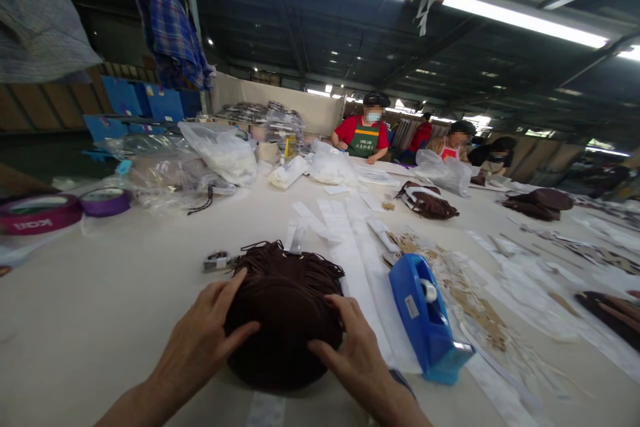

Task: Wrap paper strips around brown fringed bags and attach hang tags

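Note:
A dark brown fringed bag (280, 333) lies on the white table (150, 307) in front of me, its fringe spread at the far end. My left hand (203, 333) grips its left side, thumb on top and fingers along the edge. From the right, my right hand (357, 350) holds the opposite side with curled fingers. A clear strip (295, 240) sticks up behind the fringe. Just beyond my left hand is a small wrapped bundle (216, 261). To the right of my right hand stands a blue tape dispenser (417, 317).
Purple tape rolls (105, 202) and clear plastic bags (220, 153) are at the left. White paper strips (345, 233) and tan tags with strings (475, 307) cover the right side. More brown bags (540, 203) lie farther off. A person in a green apron (364, 140) works across the table.

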The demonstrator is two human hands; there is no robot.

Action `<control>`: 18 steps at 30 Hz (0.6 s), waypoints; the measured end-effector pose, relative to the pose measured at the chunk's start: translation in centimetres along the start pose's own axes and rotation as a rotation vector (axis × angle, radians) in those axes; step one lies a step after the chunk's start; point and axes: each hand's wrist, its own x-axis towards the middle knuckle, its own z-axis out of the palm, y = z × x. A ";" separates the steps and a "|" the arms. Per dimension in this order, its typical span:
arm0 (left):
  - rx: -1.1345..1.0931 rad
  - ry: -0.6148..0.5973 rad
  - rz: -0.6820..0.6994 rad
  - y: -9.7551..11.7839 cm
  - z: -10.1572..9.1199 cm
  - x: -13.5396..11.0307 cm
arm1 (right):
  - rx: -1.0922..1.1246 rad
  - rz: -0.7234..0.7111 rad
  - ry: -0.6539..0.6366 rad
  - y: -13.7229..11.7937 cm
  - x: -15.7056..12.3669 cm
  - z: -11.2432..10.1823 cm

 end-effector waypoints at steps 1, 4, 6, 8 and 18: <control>-0.002 0.008 -0.020 -0.3 0.4 -0.3 | -0.002 -0.017 0.035 -0.1 0.2 0.3; -0.037 -0.007 -0.055 -1.0 1.1 -0.8 | 0.082 -0.007 0.019 -0.4 1.0 0.4; -0.070 -0.025 -0.063 -1.3 1.2 -1.1 | 0.181 0.077 -0.071 0.0 1.4 -0.1; -0.102 -0.030 -0.064 -1.6 1.1 -1.2 | 0.207 0.144 -0.127 0.9 1.8 -1.0; -0.234 0.041 -0.217 -2.4 0.2 -2.3 | -0.172 0.107 0.285 3.8 0.6 -4.2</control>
